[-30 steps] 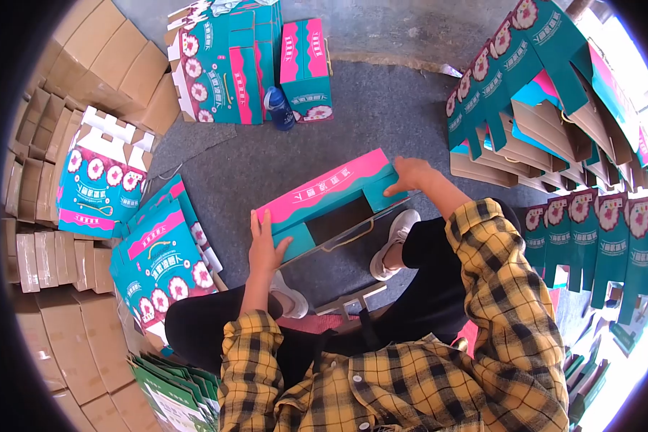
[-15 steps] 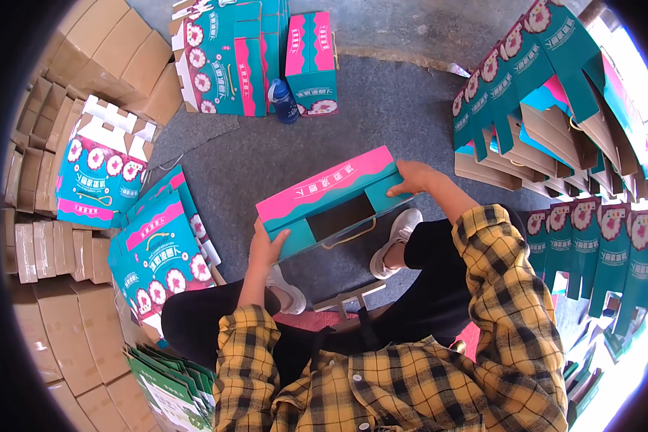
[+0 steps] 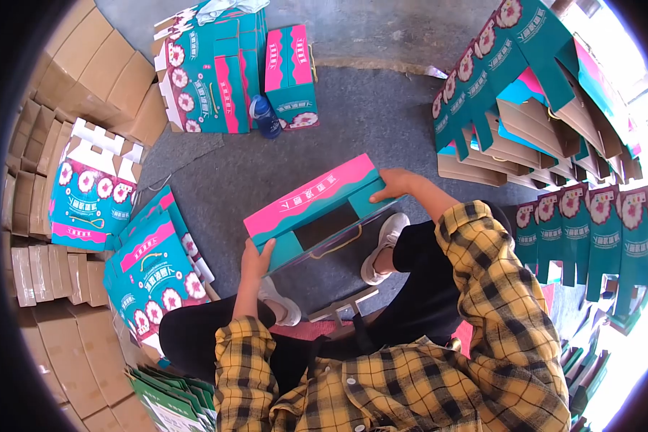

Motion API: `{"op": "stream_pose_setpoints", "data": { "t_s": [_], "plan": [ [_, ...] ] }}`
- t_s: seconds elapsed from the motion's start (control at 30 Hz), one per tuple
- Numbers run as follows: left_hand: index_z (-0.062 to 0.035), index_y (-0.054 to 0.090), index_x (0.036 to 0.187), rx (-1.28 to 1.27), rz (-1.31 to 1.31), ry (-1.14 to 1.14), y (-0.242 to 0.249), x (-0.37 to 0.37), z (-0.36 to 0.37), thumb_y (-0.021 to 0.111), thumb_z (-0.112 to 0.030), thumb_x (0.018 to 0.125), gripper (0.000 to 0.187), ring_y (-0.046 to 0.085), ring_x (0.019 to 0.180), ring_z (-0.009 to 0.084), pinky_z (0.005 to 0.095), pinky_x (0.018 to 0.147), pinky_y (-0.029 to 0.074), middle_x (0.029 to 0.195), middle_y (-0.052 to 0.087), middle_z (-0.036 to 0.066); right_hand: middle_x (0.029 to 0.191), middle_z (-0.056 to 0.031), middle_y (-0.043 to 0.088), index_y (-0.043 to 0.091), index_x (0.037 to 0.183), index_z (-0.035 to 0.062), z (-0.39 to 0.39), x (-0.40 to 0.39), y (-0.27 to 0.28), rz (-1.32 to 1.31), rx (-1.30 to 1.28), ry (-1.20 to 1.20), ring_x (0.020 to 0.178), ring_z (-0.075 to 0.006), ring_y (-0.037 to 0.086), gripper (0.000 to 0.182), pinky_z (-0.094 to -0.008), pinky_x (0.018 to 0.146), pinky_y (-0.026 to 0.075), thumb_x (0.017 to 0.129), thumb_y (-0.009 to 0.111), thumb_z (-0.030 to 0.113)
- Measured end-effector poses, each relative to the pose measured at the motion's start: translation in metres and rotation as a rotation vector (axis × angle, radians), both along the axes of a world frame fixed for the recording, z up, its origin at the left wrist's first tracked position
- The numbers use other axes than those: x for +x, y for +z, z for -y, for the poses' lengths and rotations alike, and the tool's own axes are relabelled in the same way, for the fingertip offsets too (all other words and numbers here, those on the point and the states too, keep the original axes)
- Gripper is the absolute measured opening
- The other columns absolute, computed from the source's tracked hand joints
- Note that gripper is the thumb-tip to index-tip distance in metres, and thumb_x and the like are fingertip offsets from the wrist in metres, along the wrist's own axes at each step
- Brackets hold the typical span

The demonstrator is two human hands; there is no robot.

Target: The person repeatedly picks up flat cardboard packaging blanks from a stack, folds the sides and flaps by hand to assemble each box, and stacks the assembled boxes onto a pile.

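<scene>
A teal and pink carton (image 3: 311,194) hangs between my hands above the floor, with its pink side up and a rectangular dark opening in its teal face. A yellow cord handle loops below that opening. My left hand (image 3: 256,261) grips the carton's left end, the thumb on the teal face. At the right end my right hand (image 3: 394,185) holds it with the thumb on top and the other fingers mostly hidden behind. Under the carton are my white shoes.
Flat teal cartons (image 3: 151,266) lean at the left beside stacked brown boxes (image 3: 93,338). A blue bottle (image 3: 265,117) stands by an upright carton (image 3: 291,75) at the back. Rows of teal cartons (image 3: 511,72) fill the right. Green packaging (image 3: 173,396) lies at the lower left.
The view has shifted a little, so the surroundings sit at slightly different places. Both hands still hold the carton, which appears slightly further left.
</scene>
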State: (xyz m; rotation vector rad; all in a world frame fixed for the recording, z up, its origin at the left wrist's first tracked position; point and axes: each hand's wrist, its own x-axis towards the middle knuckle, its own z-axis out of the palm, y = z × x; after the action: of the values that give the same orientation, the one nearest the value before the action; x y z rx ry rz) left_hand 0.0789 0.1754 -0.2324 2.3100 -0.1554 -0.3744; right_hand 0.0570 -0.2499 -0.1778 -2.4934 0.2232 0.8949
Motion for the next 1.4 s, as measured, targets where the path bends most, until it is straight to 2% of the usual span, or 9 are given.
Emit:
{"op": "stream_pose_setpoints", "data": {
  "t_s": [0.27, 0.37, 0.43, 0.67, 0.73, 0.93, 1.2, 1.3, 1.4],
  "plan": [
    [0.0053, 0.054, 0.108, 0.184, 0.039, -0.057, 0.019, 0.001, 0.003, 0.063, -0.050, 0.083, 0.061, 0.062, 0.093, 0.0427, 0.0456, 0.080, 0.048, 0.096, 0.064, 0.028, 0.099, -0.0201, 0.067, 0.057, 0.115, -0.0027, -0.007, 0.002, 0.022, -0.028, 0.020, -0.003, 0.093, -0.0326, 0.065, 0.078, -0.0405, 0.078, 0.051, 0.069, 0.073, 0.058],
    [0.0043, 0.055, 0.106, 0.162, 0.080, -0.030, 0.031, 0.000, 0.009, 0.063, -0.049, 0.083, 0.059, 0.063, 0.091, 0.0423, 0.0459, 0.079, 0.048, 0.094, 0.064, 0.027, 0.090, -0.0155, 0.069, 0.064, 0.103, 0.0005, 0.000, 0.010, 0.019, -0.108, -0.044, -0.039, 0.084, -0.0296, 0.067, 0.064, -0.0401, 0.070, 0.052, 0.069, 0.073, 0.055],
    [0.0026, 0.055, 0.109, 0.173, 0.103, -0.005, 0.041, 0.002, 0.014, 0.062, -0.047, 0.085, 0.056, 0.063, 0.092, 0.0414, 0.0454, 0.080, 0.048, 0.095, 0.064, 0.026, 0.079, -0.0127, 0.069, 0.065, 0.095, -0.0001, 0.006, 0.014, 0.023, 0.143, -0.011, -0.035, 0.071, -0.0294, 0.067, 0.060, -0.0397, 0.068, 0.051, 0.069, 0.073, 0.053],
    [0.0010, 0.053, 0.115, -0.042, 0.432, 0.002, 0.064, 0.009, 0.053, 0.062, -0.038, 0.087, 0.049, 0.062, 0.096, 0.0399, 0.0425, 0.081, 0.048, 0.102, 0.063, 0.025, 0.092, -0.0173, 0.068, 0.063, 0.102, 0.0002, 0.042, 0.036, 0.099, 0.416, -0.154, 0.125, 0.089, -0.0332, 0.065, 0.064, -0.0418, 0.076, 0.050, 0.069, 0.072, 0.054],
    [-0.0027, 0.049, 0.126, -0.079, 0.425, 0.000, 0.071, 0.019, 0.067, 0.064, -0.035, 0.086, 0.054, 0.060, 0.102, 0.0400, 0.0437, 0.084, 0.047, 0.112, 0.061, 0.022, 0.100, -0.0215, 0.064, 0.061, 0.105, 0.0001, 0.053, 0.037, 0.119, 0.437, -0.184, 0.108, 0.097, -0.0384, 0.060, 0.063, -0.0444, 0.081, 0.047, 0.072, 0.070, 0.053],
    [-0.0050, 0.042, 0.134, -0.028, 0.427, -0.076, 0.116, 0.062, 0.146, 0.063, -0.033, 0.086, 0.059, 0.059, 0.104, 0.0390, 0.0445, 0.085, 0.047, 0.116, 0.059, 0.021, 0.088, -0.0192, 0.064, 0.058, 0.096, 0.0009, 0.115, 0.009, 0.128, 0.620, -0.139, -0.083, 0.087, -0.0368, 0.062, 0.055, -0.0442, 0.073, 0.048, 0.072, 0.073, 0.048],
    [-0.0062, 0.034, 0.141, -0.172, 0.357, -0.159, 0.025, 0.063, 0.235, 0.065, -0.022, 0.084, 0.067, 0.056, 0.112, 0.0359, 0.0440, 0.088, 0.048, 0.127, 0.053, 0.021, 0.092, -0.0178, 0.066, 0.053, 0.103, 0.0027, 0.141, -0.070, -0.028, 0.574, -0.221, -0.592, 0.091, -0.0372, 0.063, 0.050, -0.0440, 0.075, 0.049, 0.074, 0.073, 0.039],
    [-0.0041, 0.036, 0.140, -0.455, -0.021, -0.134, -0.011, 0.053, 0.254, 0.069, -0.034, 0.085, 0.070, 0.052, 0.116, 0.0295, 0.0405, 0.094, 0.045, 0.130, 0.049, 0.018, 0.092, -0.0192, 0.065, 0.052, 0.109, 0.0022, 0.144, -0.095, -0.094, 0.516, -0.189, -0.756, 0.089, -0.0370, 0.064, 0.051, -0.0447, 0.075, 0.050, 0.074, 0.073, 0.034],
    [-0.0023, 0.037, 0.139, -0.492, -0.200, 0.001, -0.056, 0.050, 0.257, 0.066, -0.040, 0.087, 0.070, 0.047, 0.122, 0.0284, 0.0379, 0.100, 0.039, 0.134, 0.045, 0.019, 0.098, -0.0194, 0.065, 0.051, 0.116, 0.0012, 0.148, -0.102, -0.153, 0.619, -0.110, -0.811, 0.088, -0.0348, 0.065, 0.052, -0.0432, 0.077, 0.051, 0.075, 0.071, 0.027]
  ]
}}
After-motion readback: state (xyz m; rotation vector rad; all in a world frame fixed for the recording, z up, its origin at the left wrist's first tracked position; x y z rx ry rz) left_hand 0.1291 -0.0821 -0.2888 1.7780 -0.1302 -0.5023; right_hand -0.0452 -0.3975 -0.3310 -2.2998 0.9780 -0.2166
